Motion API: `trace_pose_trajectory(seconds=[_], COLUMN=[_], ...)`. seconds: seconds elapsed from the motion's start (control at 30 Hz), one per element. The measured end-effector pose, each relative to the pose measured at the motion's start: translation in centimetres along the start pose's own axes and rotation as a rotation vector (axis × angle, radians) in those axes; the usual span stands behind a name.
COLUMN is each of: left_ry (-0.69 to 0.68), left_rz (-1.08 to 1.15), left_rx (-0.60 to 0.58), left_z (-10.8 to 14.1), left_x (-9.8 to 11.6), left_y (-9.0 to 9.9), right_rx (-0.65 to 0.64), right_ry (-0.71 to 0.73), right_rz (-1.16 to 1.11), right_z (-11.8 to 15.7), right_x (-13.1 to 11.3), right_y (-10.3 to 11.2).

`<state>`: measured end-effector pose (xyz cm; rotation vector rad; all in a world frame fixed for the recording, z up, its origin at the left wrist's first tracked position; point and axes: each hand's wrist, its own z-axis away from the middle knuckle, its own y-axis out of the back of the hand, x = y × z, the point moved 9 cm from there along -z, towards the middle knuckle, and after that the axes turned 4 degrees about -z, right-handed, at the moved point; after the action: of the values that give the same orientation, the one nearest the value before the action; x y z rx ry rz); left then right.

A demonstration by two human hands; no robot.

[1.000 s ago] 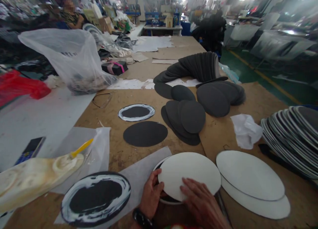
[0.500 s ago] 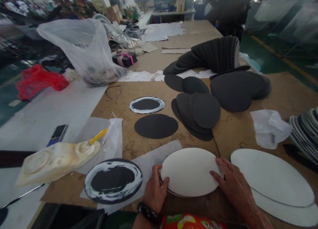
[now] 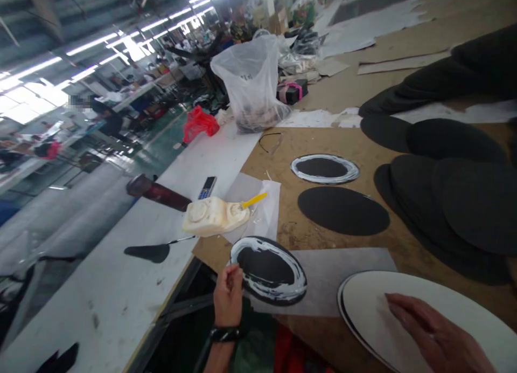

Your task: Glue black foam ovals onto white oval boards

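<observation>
My left hand (image 3: pixel 228 293), with a dark band at the wrist, pinches the left edge of a black oval (image 3: pixel 266 268) that has a ring of white paste round its rim. That oval lies over pale paper (image 3: pixel 343 260). My right hand (image 3: pixel 436 330) rests over a white oval (image 3: pixel 436 292), fingers together and holding nothing visible; a dark edge shows beneath the white one. Farther back are a plain black oval (image 3: pixel 343 210) and another with a white-smeared rim (image 3: pixel 325 168).
A cut-open pale container (image 3: pixel 210 216) holds a yellow-handled tool (image 3: pixel 254 200). Beside it are a phone (image 3: pixel 207 187) and a dark cylinder (image 3: pixel 159 194). Overlapping black ovals (image 3: pixel 476 206) cover the right. A plastic bag (image 3: pixel 252 87) stands behind.
The view has swung left. My left hand has left the white oval and now grips the white-rimmed black oval's edge. My right hand has drawn its fingers together over the white oval.
</observation>
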<state>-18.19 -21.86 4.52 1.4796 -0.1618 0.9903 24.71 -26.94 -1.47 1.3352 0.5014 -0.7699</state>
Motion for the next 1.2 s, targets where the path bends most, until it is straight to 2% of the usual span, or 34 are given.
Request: trace_pose_trajectory(seconds=[0.07, 0.13, 0.2, 0.33, 0.47, 0.77, 0.97, 1.1, 1.2], left_ry=[0.049, 0.083, 0.125, 0.207, 0.282, 0.352, 0.365, 0.381, 0.380], left_rz=[0.005, 0.011, 0.026, 0.056, 0.108, 0.198, 0.245, 0.267, 0.260], left_rx=[0.013, -0.034, -0.106, -0.264, -0.416, -0.637, -0.711, -0.749, -0.743], left_z=[-3.2, -6.0, -8.1, -10.3, -10.6, -9.3, -8.4, -8.2, -8.4], left_x=[-2.1, -3.5, -4.4, -5.4, -5.4, -5.6, -5.7, -5.8, -6.5], left_y=[2.0, 2.6, 2.2, 0.5, -1.1, -2.4, -2.2, -2.0, -1.6], right_rx=[-0.176, -0.307, -0.383, -0.534, -0.540, -0.483, -0.488, -0.444, -0.458], right_ry=[-0.056, -0.114, -0.173, -0.387, -0.437, -0.443, -0.345, -0.354, -0.357], right_rz=[-0.138, -0.260, -0.362, -0.566, -0.661, -0.679, -0.609, -0.588, -0.594], right_z=[-1.4, -2.2, -2.6, -2.1, -1.8, -1.9, -2.2, -2.3, -2.3], right_x=[-3.4, -5.7, -6.8, -6.6, -7.2, -8.3, -8.8, -8.5, -8.6], right_y=[-4.4, -8.0, -10.6, -14.0, -14.7, -14.3, -14.2, -14.1, -14.3])
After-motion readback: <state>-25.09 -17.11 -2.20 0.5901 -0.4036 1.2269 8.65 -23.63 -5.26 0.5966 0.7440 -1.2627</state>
